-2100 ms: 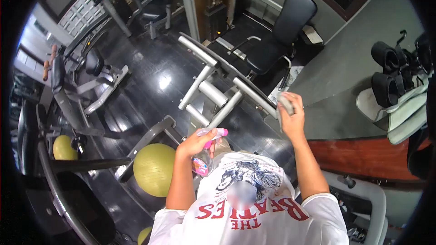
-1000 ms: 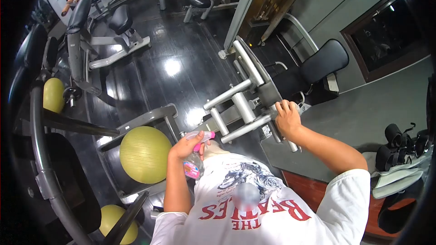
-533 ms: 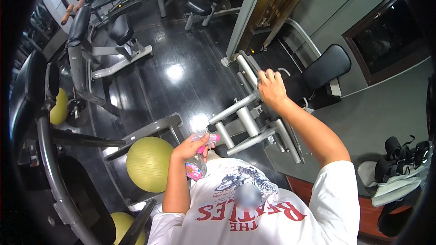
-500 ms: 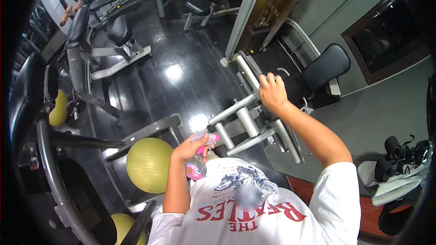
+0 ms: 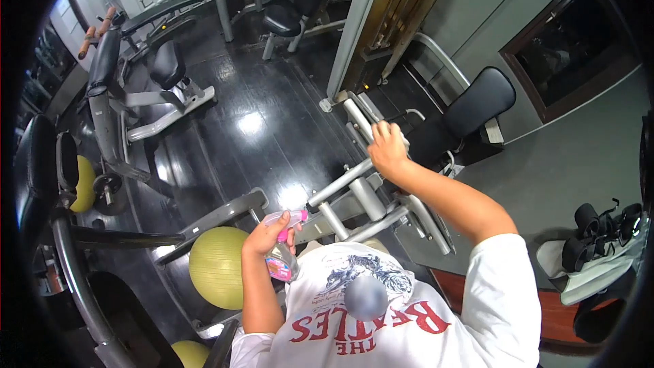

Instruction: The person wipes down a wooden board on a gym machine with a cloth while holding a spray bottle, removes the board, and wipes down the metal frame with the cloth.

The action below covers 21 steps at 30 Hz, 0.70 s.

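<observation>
My left hand is wrapped round the neck of a clear spray bottle with a pink and white trigger head, held in front of my shirt. Farther forward and to the right, my right hand is closed on a pale cloth, of which a bit shows beside the fingers. That hand rests at the silver tubes of a machine frame, near the upper tube. A thick silver roller lies below it, between the two hands.
A yellow-green exercise ball sits by the grey frame at left. Beyond the machine stands a black padded seat. Black straps lie on pale pads at right. Another machine stands at upper left on the dark floor.
My right hand first moved from the near end of the silver frame up along it, then slightly down and left. The spray bottle has shifted a little left and down with my left hand.
</observation>
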Each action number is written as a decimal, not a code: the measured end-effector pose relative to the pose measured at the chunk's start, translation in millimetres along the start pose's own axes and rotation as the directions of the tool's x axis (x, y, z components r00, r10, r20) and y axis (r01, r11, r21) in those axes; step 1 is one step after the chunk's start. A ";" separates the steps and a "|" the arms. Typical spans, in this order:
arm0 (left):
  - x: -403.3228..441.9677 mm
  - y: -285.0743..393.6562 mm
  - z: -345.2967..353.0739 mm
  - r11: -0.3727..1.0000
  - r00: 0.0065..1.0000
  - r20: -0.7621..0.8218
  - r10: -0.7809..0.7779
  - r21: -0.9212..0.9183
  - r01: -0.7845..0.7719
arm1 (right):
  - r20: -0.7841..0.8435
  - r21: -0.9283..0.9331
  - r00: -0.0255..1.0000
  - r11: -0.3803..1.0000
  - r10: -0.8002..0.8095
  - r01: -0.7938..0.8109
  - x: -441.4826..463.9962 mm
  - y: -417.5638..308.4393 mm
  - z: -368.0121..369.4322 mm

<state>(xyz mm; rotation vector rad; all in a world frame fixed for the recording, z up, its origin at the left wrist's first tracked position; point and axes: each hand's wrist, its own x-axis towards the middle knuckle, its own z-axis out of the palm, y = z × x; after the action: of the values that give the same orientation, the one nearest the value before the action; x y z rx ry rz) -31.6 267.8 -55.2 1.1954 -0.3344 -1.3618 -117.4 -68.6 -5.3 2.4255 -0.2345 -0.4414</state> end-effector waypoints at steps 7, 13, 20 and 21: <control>3.0 -7.9 9.1 1.000 1.000 -0.023 -0.011 -0.011 0.011 | -0.336 0.001 0.942 1.000 0.017 -0.018 41.5 13.9 11.9; -9.7 -29.8 0.9 0.989 0.994 -0.093 0.049 -0.133 -0.061 | 0.232 -0.029 0.948 0.972 -0.219 0.232 -33.7 -0.3 9.8; -8.7 -40.1 -4.8 0.976 0.986 -0.156 0.055 -0.200 -0.087 | -0.213 -0.017 0.968 0.991 -0.136 0.135 61.4 24.1 0.2; -7.7 -39.0 -2.4 0.978 0.986 -0.153 0.058 -0.192 -0.087 | -0.338 -0.032 0.937 0.996 -0.089 0.083 83.6 28.9 -1.6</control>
<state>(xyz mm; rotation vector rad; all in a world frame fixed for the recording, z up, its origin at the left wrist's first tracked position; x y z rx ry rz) -53.7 284.4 -83.9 1.0994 -0.1326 -1.2061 -40.9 -113.1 -7.0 2.4529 0.0263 -0.0559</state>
